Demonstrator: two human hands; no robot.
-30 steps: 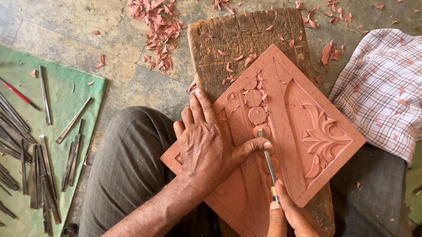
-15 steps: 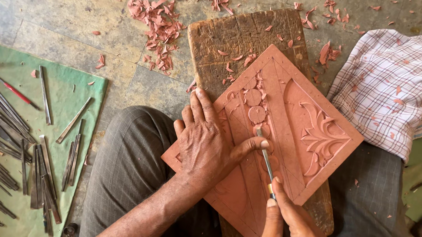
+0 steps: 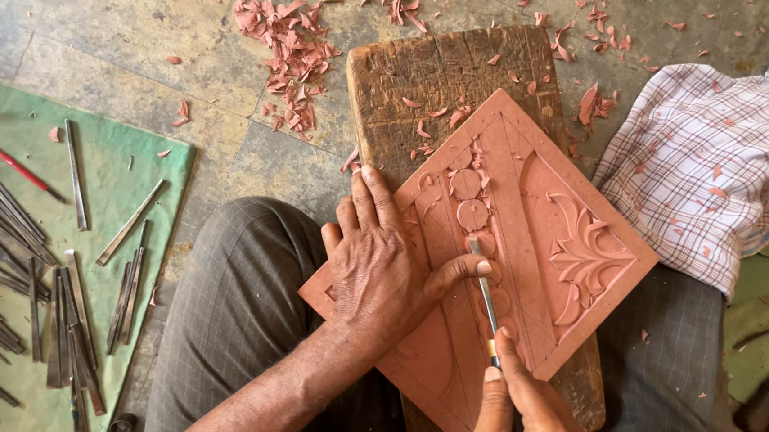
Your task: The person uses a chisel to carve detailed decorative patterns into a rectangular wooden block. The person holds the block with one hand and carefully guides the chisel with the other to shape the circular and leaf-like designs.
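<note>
A reddish-brown carved panel [image 3: 565, 211] with round beads and a leaf pattern lies on a worn wooden board [image 3: 430, 75] between my knees. My left hand [image 3: 381, 265] lies flat on the panel's left part, thumb stretched against the blade of a thin metal chisel [image 3: 485, 291]. My right hand [image 3: 524, 415] grips the chisel's handle end from below. The blade tip touches the panel just under the round beads.
Several metal carving tools [image 3: 63, 302] lie on a green mat [image 3: 145, 154] at left. Reddish shavings [image 3: 289, 33] litter the stone floor. A checked cloth [image 3: 722, 167] lies at right, with more tools [image 3: 764, 405] at the far right edge.
The view has shifted slightly; my hands and the chisel stay in almost the same place on the panel, the blade tip barely moving.
</note>
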